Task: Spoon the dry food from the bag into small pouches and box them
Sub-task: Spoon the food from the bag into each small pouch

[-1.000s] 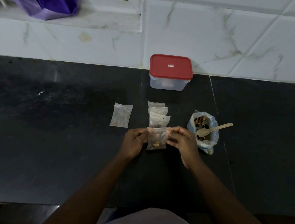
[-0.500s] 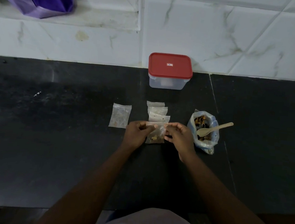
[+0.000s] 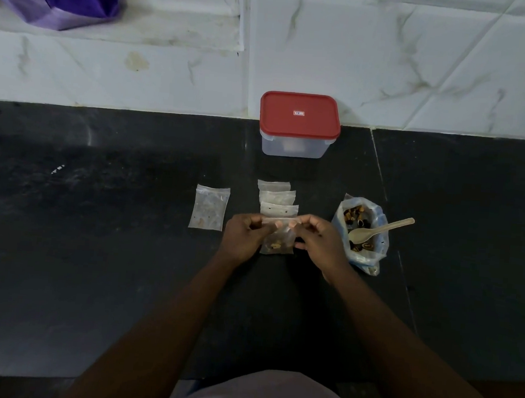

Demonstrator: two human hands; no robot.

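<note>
Pinching the pouch [image 3: 278, 239] by its top edge, my left hand [image 3: 245, 236] and right hand [image 3: 320, 242] hold it over the counter [image 3: 94, 248]. Just right of it: bag [image 3: 362, 235], spoon [image 3: 378, 230] inside. Behind it: three pouches [image 3: 278, 200], then the lidded box [image 3: 298, 126].

One head-worn camera looks forward and down, close over the dark counter [image 3: 94, 248].

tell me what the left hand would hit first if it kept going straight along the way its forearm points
Probably the stack of pouches just beyond the pouch that the left hand pinches together with the right hand; further along that line stands the box. Depth is hard to judge.
</note>
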